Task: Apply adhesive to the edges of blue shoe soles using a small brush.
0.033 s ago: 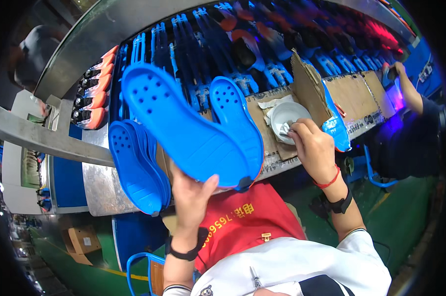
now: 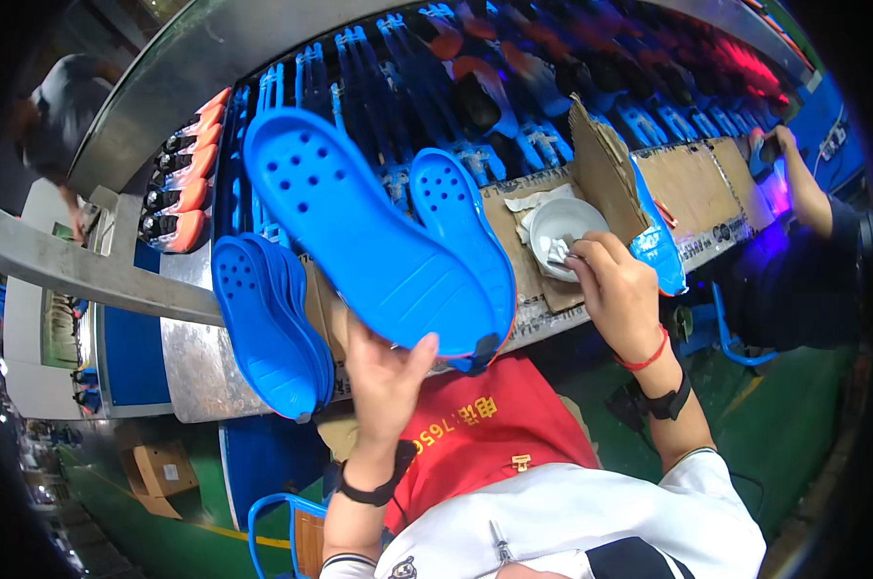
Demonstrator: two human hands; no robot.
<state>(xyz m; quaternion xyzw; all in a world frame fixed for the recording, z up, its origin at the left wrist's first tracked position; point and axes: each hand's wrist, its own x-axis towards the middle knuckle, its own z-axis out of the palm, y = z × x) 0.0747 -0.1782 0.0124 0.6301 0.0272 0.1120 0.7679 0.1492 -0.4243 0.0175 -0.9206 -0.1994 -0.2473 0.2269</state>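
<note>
My left hand grips the near end of a blue shoe sole from below, its thumb at the edge. The sole is raised and tilted, with several small holes at its far end. Partly behind it rests another blue sole. My right hand is closed in a pinch at the rim of a white bowl. Small white pieces lie inside the bowl by my fingertips; what the fingers pinch is too small to make out. A stack of blue soles stands left of my left hand.
A cardboard flap rises beside the bowl, a blue piece leaning on it. Beyond runs a rack of blue holders with shoes. Orange and black shoes line the left. A metal bar crosses the left. A co-worker's hand works at right.
The held sole has shifted slightly right and up at its far end, and its near end has risen a little with my left hand. At far left another person's arm now reaches down.
</note>
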